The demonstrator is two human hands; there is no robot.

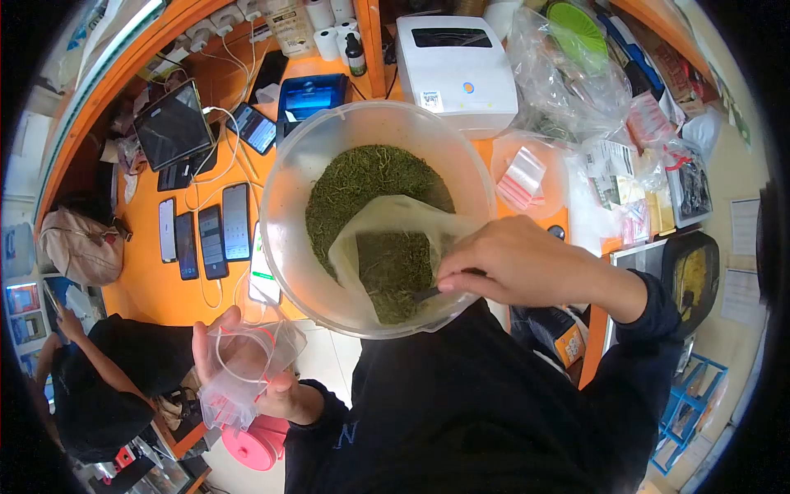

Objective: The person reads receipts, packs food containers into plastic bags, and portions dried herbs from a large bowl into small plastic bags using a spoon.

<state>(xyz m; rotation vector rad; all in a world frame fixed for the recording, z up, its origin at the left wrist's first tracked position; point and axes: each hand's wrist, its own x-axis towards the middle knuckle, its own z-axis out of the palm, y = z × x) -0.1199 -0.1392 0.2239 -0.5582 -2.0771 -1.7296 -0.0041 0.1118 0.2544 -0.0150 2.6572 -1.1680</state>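
Observation:
A large translucent round tub (pixel 284 239) holds dried green herb (pixel 378 169). Inside its near right part, my right hand (pixel 510 262) is closed on something dark and thin, mostly hidden, beside a translucent bag (pixel 350 226) that lies open over the herb. Green herb shows within the bag's mouth. Left of the tub and lower, my left hand (pixel 247 362) is wrapped round a clear plastic bag (pixel 239 375) with red stripes; its mouth is spread open.
Several phones (pixel 236 222) and a tablet (pixel 169 123) lie left on the orange table (pixel 140 284). Behind the tub stands a white machine (pixel 461 74). Plastic bags (pixel 568 74) are at the right. Another person (pixel 123 370) is at the lower left, near a pink bin (pixel 251 445).

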